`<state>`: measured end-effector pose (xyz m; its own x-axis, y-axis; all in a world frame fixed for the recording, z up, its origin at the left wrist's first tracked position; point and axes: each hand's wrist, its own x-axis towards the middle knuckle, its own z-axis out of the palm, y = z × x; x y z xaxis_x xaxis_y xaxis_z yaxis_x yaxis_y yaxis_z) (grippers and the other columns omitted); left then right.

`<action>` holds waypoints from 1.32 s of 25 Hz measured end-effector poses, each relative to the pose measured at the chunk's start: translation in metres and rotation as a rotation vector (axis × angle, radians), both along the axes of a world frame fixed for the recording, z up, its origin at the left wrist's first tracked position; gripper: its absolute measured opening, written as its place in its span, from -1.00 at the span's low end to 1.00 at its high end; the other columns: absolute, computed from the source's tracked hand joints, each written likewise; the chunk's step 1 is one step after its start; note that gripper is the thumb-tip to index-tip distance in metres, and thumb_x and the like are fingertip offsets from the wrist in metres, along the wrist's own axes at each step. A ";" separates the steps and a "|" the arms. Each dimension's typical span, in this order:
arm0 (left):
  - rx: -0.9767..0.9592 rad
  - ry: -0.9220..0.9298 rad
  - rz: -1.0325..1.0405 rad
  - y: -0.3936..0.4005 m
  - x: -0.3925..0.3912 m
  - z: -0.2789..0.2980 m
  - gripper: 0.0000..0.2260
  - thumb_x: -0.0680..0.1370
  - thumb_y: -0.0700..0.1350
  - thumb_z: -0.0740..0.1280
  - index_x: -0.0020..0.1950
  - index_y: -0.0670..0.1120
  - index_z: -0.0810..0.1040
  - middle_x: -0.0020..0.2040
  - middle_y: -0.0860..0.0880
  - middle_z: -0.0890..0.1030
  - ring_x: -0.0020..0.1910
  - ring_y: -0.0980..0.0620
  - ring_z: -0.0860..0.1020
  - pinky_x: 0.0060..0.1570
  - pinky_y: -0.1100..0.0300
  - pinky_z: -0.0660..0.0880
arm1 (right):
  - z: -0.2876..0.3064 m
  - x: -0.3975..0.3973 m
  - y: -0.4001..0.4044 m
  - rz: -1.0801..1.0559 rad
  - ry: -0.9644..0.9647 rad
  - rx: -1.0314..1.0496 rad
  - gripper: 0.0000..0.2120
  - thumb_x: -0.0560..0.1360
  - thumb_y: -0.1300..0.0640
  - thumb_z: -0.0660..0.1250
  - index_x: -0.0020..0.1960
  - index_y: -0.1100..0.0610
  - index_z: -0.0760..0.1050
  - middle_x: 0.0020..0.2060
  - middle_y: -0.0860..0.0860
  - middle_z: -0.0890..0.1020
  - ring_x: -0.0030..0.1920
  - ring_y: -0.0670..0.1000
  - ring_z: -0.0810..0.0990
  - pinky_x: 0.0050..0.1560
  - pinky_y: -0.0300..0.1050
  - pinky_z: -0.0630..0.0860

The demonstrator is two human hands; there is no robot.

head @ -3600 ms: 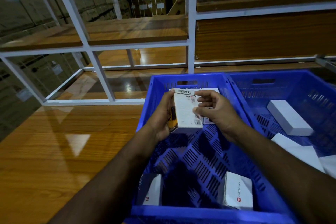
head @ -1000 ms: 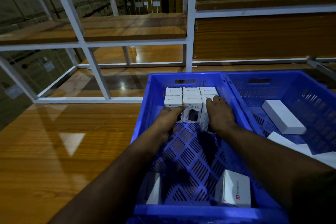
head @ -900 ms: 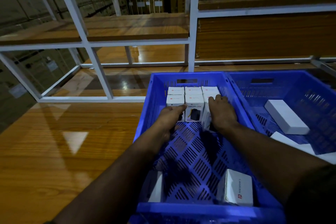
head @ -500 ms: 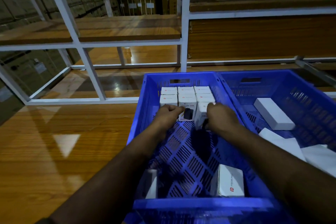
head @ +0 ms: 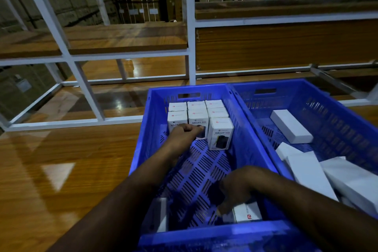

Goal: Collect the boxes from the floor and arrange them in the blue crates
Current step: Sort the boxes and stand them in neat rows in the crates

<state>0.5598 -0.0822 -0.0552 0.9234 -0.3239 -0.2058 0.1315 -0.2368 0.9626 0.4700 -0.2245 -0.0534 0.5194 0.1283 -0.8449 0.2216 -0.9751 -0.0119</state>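
Withdrawn from the far rows, the right hand (head: pixel 235 192) now reaches a loose box (head: pixel 246 214) at the near wall of the left blue crate (head: pixel 147 129); its grasp is unclear. Left hand (head: pixel 184 133), clenched, rests against the upright boxes (head: pixel 197 115); another placement should follow.

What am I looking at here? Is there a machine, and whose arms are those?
No machine: a person wears a camera on the head, so you look down along their own arms. In front stand two blue crates. The left crate holds small white Halley 20K boxes set upright in rows at its far end. The left hand rests, fingers curled, against those rows. The right hand reaches to a loose white box at the near end; whether it already grips it is unclear. Another loose box lies nearby. The right crate holds longer plain white boxes, lying unsorted.
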 end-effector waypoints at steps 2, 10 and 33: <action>0.002 0.003 -0.005 -0.001 -0.001 0.001 -0.76 0.61 0.03 0.36 -0.22 -0.01 0.46 0.26 -0.19 0.58 0.31 -0.13 0.52 0.30 -0.07 0.46 | -0.003 0.002 0.003 0.002 0.020 0.018 -0.31 0.55 -0.29 0.23 0.44 0.21 0.37 0.33 0.14 0.50 0.24 0.19 0.51 0.07 -0.02 0.43; 0.043 -0.008 0.029 -0.002 0.000 -0.001 -0.81 0.61 0.04 0.36 -0.05 -0.08 0.54 -0.04 0.04 0.59 0.14 0.00 0.57 0.20 -0.02 0.53 | 0.019 0.030 -0.011 -0.514 -0.523 0.478 -0.51 0.45 -0.03 0.50 0.30 0.05 0.46 0.17 -0.01 0.55 0.11 0.05 0.56 0.00 -0.13 0.52; -0.363 0.348 0.042 0.017 0.015 0.012 -0.50 0.53 0.39 0.20 0.28 0.14 0.63 0.21 -0.12 0.68 0.18 -0.16 0.63 0.11 -0.23 0.59 | 0.016 0.060 -0.006 -1.018 -0.647 1.564 -0.77 0.66 0.19 0.19 0.22 0.10 0.57 0.14 -0.06 0.66 0.12 -0.16 0.64 0.04 -0.20 0.61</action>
<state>0.5747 -0.0648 -0.0432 0.8342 -0.3954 -0.3845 0.4611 0.1177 0.8795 0.5297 -0.2300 -0.0378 0.9988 -0.0487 0.0042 0.0070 0.0581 -0.9983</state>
